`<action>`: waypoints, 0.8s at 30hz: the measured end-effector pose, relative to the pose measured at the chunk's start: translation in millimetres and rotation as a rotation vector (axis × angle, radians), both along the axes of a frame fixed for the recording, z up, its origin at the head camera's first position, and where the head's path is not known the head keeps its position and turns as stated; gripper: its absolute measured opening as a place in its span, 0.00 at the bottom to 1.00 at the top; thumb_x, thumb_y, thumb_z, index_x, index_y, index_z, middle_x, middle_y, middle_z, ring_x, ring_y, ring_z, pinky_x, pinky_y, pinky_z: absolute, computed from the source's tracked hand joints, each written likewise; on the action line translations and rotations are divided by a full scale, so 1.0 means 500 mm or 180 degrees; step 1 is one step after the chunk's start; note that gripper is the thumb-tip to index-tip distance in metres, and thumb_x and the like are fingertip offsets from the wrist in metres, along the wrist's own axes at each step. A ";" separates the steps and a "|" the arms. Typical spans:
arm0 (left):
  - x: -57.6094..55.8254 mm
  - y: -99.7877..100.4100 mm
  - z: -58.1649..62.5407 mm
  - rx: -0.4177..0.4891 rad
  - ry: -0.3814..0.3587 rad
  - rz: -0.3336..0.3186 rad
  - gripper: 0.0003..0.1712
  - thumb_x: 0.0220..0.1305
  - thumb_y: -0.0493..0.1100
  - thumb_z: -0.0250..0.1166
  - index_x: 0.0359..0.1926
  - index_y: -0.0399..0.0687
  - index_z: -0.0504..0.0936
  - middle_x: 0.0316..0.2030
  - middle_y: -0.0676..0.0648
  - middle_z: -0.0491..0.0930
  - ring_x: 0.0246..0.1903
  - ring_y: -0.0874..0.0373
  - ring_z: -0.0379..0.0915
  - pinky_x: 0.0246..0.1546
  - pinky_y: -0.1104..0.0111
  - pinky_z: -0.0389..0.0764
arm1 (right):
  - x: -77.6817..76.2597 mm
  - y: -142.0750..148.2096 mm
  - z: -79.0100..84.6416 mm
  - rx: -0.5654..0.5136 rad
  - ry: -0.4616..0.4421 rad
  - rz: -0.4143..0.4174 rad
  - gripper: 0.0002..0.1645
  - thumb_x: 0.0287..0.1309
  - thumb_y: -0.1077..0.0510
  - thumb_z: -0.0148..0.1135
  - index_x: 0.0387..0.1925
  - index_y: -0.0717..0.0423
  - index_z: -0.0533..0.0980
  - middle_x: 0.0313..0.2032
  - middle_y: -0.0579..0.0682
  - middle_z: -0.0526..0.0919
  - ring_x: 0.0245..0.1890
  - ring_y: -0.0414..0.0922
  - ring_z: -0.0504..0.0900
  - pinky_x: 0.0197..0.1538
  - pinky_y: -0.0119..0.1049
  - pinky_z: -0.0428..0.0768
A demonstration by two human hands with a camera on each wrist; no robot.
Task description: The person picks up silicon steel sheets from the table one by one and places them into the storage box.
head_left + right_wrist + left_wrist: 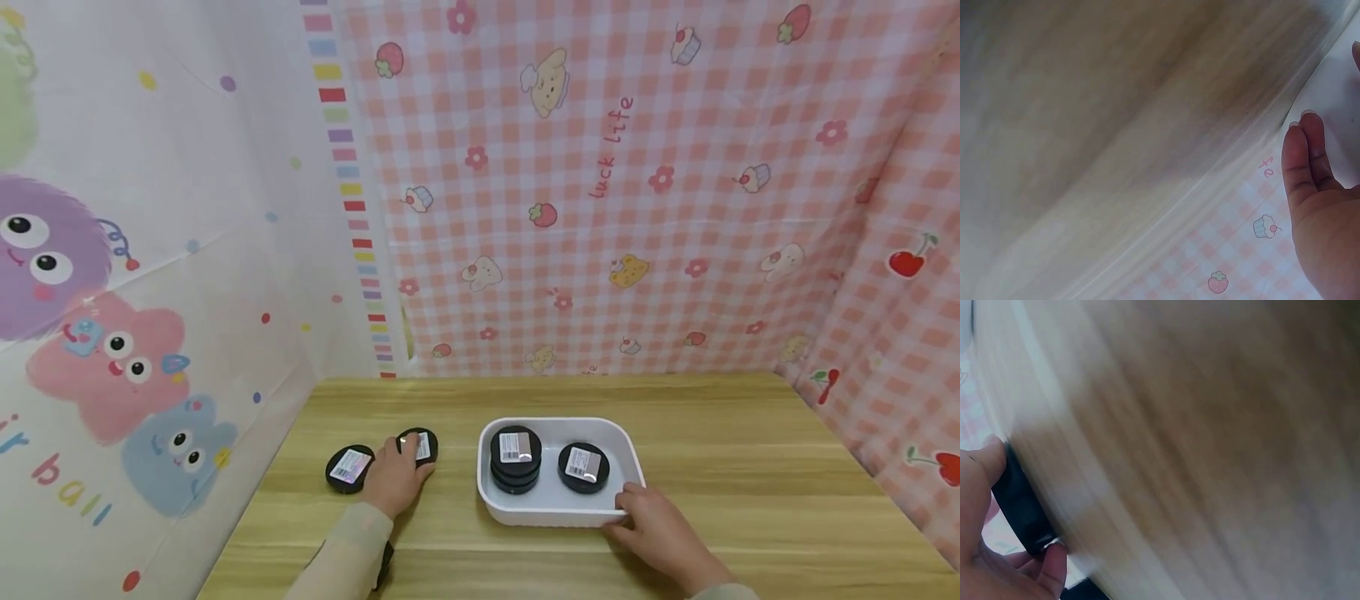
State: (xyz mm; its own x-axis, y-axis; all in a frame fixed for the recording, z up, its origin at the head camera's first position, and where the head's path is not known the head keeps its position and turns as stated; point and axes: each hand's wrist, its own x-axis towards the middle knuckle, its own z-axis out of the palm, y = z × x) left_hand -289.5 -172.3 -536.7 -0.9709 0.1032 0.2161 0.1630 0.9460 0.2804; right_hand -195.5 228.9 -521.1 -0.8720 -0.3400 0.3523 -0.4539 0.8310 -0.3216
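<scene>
My left hand [392, 483] holds a flat round black container [427, 447] with a pale label, on the table left of a white tray [551, 517]. In the left wrist view, the thumb and fingertips pinch opposite edges of that container [1021, 497]. Over at the tray's near right corner, my right hand [660, 529] grips the rim, fingers over the edge and thumb low outside. Inside the tray, a stack of black containers [516, 451] stands at the left and a single one [583, 467] lies at the right. Their labels face up.
Another labelled black container [348, 468] lies just left of my left hand. A dark round edge [386, 563] shows beside the left forearm, mostly covered by the sleeve. Patterned cloths [600, 317] hang behind the wooden table [720, 433] and along both sides.
</scene>
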 end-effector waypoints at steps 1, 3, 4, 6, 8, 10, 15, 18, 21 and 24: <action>0.000 0.000 0.000 0.0009 -0.0005 -0.0001 0.31 0.67 0.56 0.67 0.62 0.45 0.68 0.50 0.29 0.73 0.48 0.32 0.76 0.46 0.44 0.79 | 0.000 0.000 -0.001 -0.0005 0.0004 0.0005 0.15 0.45 0.52 0.78 0.21 0.44 0.76 0.25 0.35 0.70 0.25 0.33 0.67 0.30 0.34 0.70; 0.001 -0.001 0.000 0.0029 -0.0011 -0.0004 0.31 0.67 0.56 0.67 0.61 0.45 0.68 0.50 0.29 0.72 0.47 0.32 0.76 0.45 0.44 0.79 | -0.001 0.000 -0.003 -0.0007 0.0012 0.0011 0.15 0.45 0.52 0.78 0.21 0.43 0.76 0.25 0.35 0.70 0.25 0.33 0.67 0.30 0.34 0.70; 0.001 -0.001 0.000 0.0037 -0.0010 -0.0006 0.31 0.66 0.55 0.67 0.61 0.45 0.68 0.49 0.29 0.72 0.47 0.32 0.76 0.45 0.44 0.79 | 0.000 -0.001 -0.003 -0.0011 0.0019 0.0014 0.15 0.45 0.52 0.78 0.21 0.43 0.76 0.25 0.35 0.70 0.25 0.33 0.67 0.30 0.34 0.70; 0.001 -0.001 -0.001 0.0049 -0.0022 -0.0003 0.31 0.67 0.55 0.67 0.61 0.45 0.68 0.50 0.29 0.72 0.47 0.32 0.76 0.46 0.44 0.79 | 0.000 -0.001 -0.003 -0.0022 0.0014 0.0018 0.15 0.45 0.52 0.79 0.21 0.43 0.76 0.25 0.35 0.70 0.25 0.33 0.67 0.30 0.34 0.71; 0.000 -0.001 -0.003 0.0045 -0.0046 0.0014 0.31 0.67 0.56 0.66 0.62 0.45 0.68 0.51 0.29 0.72 0.48 0.32 0.75 0.47 0.44 0.79 | 0.002 -0.002 -0.001 -0.0025 -0.0012 0.0018 0.15 0.45 0.52 0.79 0.21 0.43 0.76 0.25 0.35 0.70 0.25 0.33 0.67 0.30 0.34 0.70; -0.003 -0.002 -0.004 0.0041 -0.0041 0.0017 0.32 0.67 0.57 0.66 0.62 0.44 0.68 0.51 0.29 0.72 0.49 0.32 0.75 0.48 0.44 0.78 | 0.003 -0.003 0.001 -0.0035 -0.0048 0.0008 0.15 0.45 0.52 0.79 0.21 0.44 0.76 0.25 0.35 0.70 0.25 0.33 0.66 0.30 0.34 0.70; -0.008 -0.004 -0.007 0.0075 -0.0043 0.0030 0.36 0.65 0.58 0.67 0.63 0.41 0.68 0.52 0.30 0.73 0.50 0.33 0.75 0.49 0.44 0.78 | 0.003 -0.004 0.005 -0.0026 -0.0115 -0.0020 0.15 0.46 0.52 0.78 0.22 0.44 0.76 0.25 0.36 0.70 0.25 0.33 0.66 0.31 0.34 0.70; -0.010 -0.004 -0.011 0.0111 -0.0053 0.0027 0.39 0.64 0.59 0.68 0.64 0.37 0.68 0.53 0.30 0.73 0.51 0.34 0.75 0.50 0.44 0.78 | 0.002 -0.004 0.004 -0.0012 -0.0101 -0.0027 0.15 0.46 0.52 0.78 0.21 0.45 0.76 0.25 0.36 0.70 0.25 0.33 0.66 0.30 0.34 0.70; -0.013 -0.005 -0.014 0.0145 -0.0055 0.0023 0.41 0.63 0.59 0.69 0.64 0.34 0.67 0.54 0.30 0.73 0.52 0.34 0.75 0.50 0.45 0.78 | 0.001 -0.003 0.001 -0.0005 -0.0054 -0.0034 0.15 0.45 0.52 0.79 0.21 0.44 0.76 0.24 0.35 0.70 0.25 0.32 0.66 0.30 0.34 0.71; -0.013 -0.004 -0.014 0.0188 -0.0098 0.0034 0.44 0.62 0.60 0.70 0.65 0.32 0.66 0.56 0.30 0.73 0.53 0.35 0.75 0.52 0.45 0.78 | 0.000 -0.002 -0.001 -0.0011 -0.0021 -0.0020 0.15 0.45 0.52 0.79 0.21 0.44 0.76 0.24 0.35 0.70 0.25 0.32 0.67 0.30 0.34 0.71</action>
